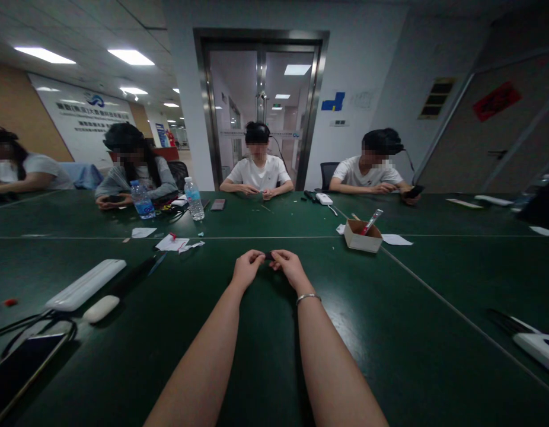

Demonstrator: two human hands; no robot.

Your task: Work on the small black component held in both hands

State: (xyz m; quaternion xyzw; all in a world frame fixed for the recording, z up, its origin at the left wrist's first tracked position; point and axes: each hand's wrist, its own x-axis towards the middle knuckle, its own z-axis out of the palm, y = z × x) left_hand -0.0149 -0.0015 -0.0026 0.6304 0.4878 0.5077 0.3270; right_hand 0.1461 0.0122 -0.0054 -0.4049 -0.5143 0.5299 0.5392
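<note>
Several items sit on the left part of the green table [390, 332]: a dark phone [21, 367] at the near edge, a long white bar [85, 284] with a white oval piece [101, 308] just beside it, paper scraps [172, 242] farther out, and beyond those a blue-labelled bottle [142, 200] and a clear bottle [194, 198]. Centre: both forearms reach straight ahead and the hands meet at the midline. Left hand [246, 268] and right hand [289, 267] are closed narrow, fingertips pinching a small dark piece [268, 255] between them, low over the table; touching the surface or not, cannot tell. Piece lies directly between the two hands, neither nearer; each takes one end. Long axis runs left-right, across the line of sight, roughly level. Which end points which way: too small and dark to tell. Bracelet [307, 298] on the right wrist. Right of the hands, well apart: an open cardboard box [362, 240] with a red-and-white pen-like tool [372, 221] leaning out. Far right, near edge: a white device [539, 350]. Four other people sit along the far side, hands on the table.
</note>
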